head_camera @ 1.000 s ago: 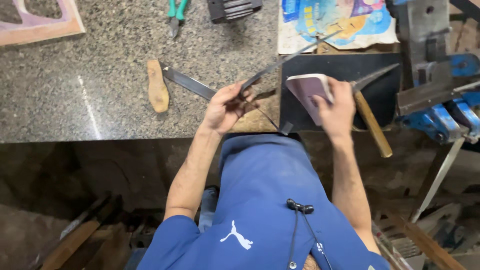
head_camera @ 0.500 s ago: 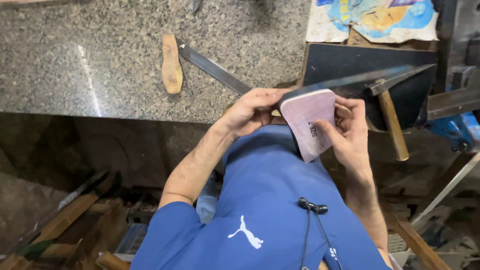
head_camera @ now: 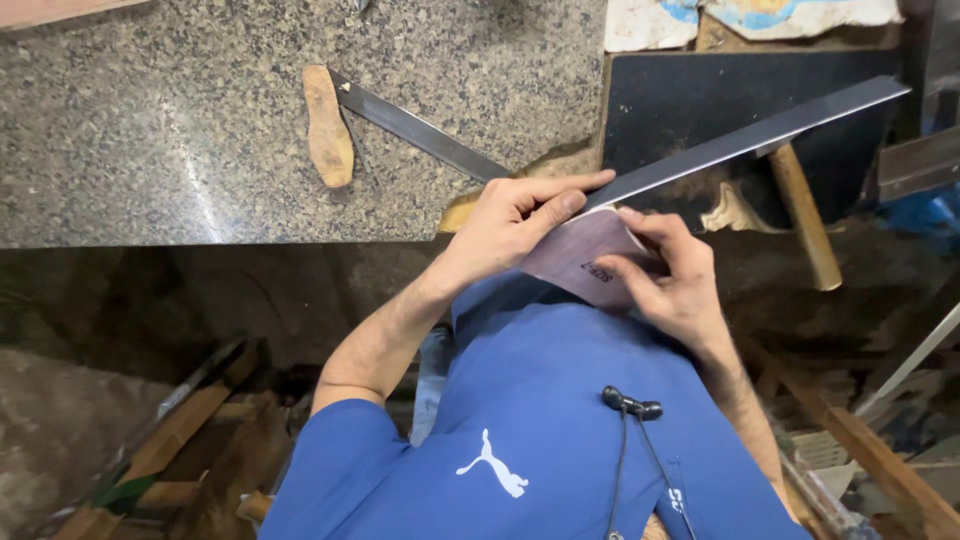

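Left hand (head_camera: 510,225) grips the near end of a long metal blade (head_camera: 745,140), thumb and fingers pinched along it. The blade runs up and to the right from both hands, over the black board (head_camera: 660,110) at the desk's right side. Right hand (head_camera: 670,280) holds a purple sheet of sandpaper (head_camera: 580,255), fingers curled over its edge, pressed against the blade's underside near the grip end. The sandpaper sits between the two hands, just off the desk's (head_camera: 150,130) front edge, above the blue shirt. On the desk, well apart to the left: a second blade with a wooden handle (head_camera: 328,125), lying flat. A hammer handle (head_camera: 805,215) lies near the right hand, partly under the long blade.
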### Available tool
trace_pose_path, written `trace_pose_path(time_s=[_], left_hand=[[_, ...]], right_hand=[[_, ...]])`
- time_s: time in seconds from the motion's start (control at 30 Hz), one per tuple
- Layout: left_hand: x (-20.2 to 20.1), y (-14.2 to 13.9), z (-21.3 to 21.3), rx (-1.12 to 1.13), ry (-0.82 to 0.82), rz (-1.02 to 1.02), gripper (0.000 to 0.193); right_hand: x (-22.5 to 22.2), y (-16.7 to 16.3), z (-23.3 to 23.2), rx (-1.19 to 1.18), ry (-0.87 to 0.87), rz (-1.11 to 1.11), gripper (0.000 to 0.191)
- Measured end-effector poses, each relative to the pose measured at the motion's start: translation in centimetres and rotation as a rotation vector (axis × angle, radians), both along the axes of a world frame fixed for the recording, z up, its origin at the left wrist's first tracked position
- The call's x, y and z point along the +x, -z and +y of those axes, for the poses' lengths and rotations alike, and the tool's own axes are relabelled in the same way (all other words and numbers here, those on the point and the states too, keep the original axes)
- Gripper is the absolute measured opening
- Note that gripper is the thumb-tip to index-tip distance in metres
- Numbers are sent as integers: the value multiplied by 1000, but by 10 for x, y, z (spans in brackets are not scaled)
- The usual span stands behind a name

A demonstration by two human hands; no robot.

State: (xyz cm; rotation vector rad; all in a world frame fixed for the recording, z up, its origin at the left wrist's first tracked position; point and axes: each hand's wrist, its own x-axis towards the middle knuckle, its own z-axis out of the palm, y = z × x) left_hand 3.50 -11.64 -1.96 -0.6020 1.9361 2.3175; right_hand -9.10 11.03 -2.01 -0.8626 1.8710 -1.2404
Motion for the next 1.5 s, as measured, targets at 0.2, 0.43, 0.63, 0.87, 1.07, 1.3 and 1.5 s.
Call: trace_pose_path(time_s=[0.2,0.43,0.63,0.87,1.07,1.3,1.5], left_hand=[[-1,1,-1,-35,33,52,43],[-6,30,13,426,-135,55,46],[-9,40,19,694,-300,101,46],[-21,25,22,882,-216,238,57],[-29,-2,20,693,-56,288,70],[-42,-43,-6,-616,150,552,78],[-36,-64,23,-58,137,113,89]], right_hand=[[-3,-10,-15,53,-23,76,49],[4,-31,-36,106,-205,615,99],[5,-32,-45,176,-214,591,107],[-21,-46,-38,39,-238,751,88],[-52,-72,-22,-46,-404,754,78],[-74,-93,8,-135,-574,705,73],[-78,-105,12,-103,-583,789,66]])
